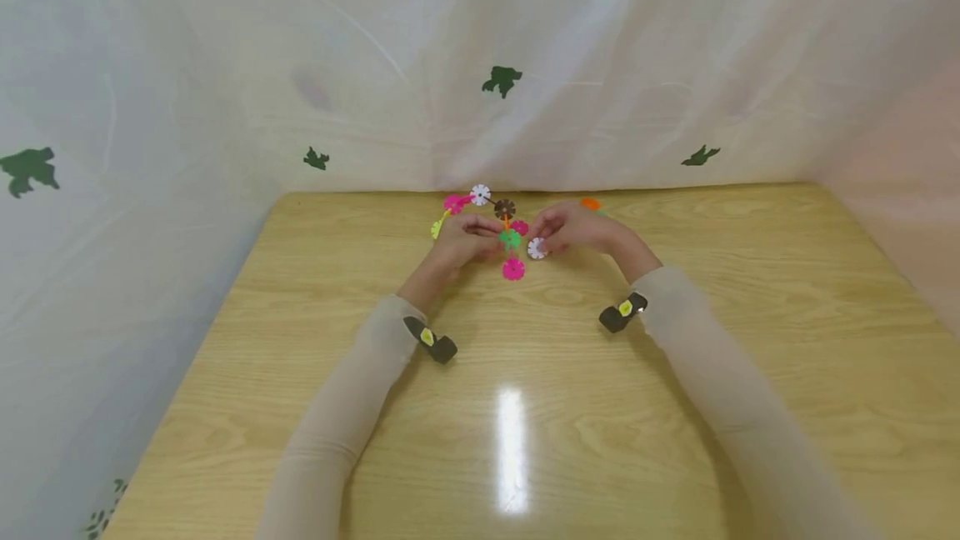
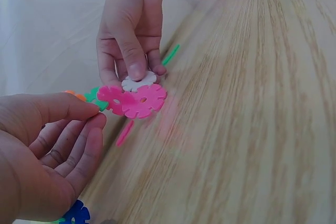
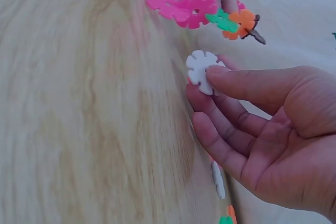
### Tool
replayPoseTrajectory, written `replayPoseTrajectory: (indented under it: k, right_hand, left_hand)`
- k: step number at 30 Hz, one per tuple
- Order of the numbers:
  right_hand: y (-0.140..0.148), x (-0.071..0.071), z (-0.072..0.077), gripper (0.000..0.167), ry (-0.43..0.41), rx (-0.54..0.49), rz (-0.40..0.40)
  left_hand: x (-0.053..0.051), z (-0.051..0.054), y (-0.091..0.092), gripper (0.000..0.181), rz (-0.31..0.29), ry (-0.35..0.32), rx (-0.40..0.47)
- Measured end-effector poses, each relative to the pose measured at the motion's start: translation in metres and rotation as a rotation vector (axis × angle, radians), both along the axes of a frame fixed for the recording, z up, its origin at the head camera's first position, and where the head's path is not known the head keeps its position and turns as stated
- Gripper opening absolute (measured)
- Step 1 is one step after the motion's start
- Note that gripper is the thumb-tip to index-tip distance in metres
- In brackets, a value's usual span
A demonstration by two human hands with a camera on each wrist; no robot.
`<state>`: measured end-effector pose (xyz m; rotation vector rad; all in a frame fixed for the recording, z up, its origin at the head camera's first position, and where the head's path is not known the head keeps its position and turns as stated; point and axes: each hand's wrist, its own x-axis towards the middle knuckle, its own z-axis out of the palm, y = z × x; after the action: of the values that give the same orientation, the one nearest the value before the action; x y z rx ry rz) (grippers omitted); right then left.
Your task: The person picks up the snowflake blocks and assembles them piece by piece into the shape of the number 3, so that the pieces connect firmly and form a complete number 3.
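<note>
My left hand (image 1: 467, 243) pinches a green notched disc (image 1: 510, 239) between thumb and forefinger. Joined to it is a chain of discs: pink ones (image 2: 144, 101), an orange one (image 3: 242, 23) and a brown one (image 1: 505, 209). My right hand (image 1: 577, 227) pinches a loose white disc (image 3: 200, 71) by its edge, thumb on its face. In the head view the white disc is just right of the pink disc (image 1: 513, 269) at the chain's near end. From the left wrist view I cannot tell whether white and pink touch; the right wrist view shows them apart.
Beyond my left hand are a white disc (image 1: 480, 195), a pink one (image 1: 453, 204) and a yellow one (image 1: 437, 229). An orange piece (image 1: 590, 204) lies behind my right hand. A pale curtain with green shapes (image 1: 600, 65) hangs at the far edge of the wooden table (image 1: 555, 407).
</note>
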<state>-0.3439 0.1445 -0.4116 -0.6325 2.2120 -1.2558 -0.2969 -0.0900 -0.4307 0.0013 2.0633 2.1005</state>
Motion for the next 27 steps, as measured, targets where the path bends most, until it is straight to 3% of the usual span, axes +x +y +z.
replayPoseTrajectory:
  k: [6,15,27]
  right_hand:
    - [0.004,0.001,0.0,0.029,0.009,-0.052,-0.046]
    - [-0.001,0.005,0.003,0.029,-0.002,-0.153,-0.188]
    - [-0.014,0.008,0.0,0.025,-0.012,-0.255,-0.211]
  left_hand:
    - [0.004,0.003,0.001,0.031,-0.001,-0.006,-0.028]
    - [0.004,0.001,0.001,0.03,0.005,-0.019,-0.024]
    - [0.005,0.002,-0.002,0.03,0.003,-0.014,-0.023]
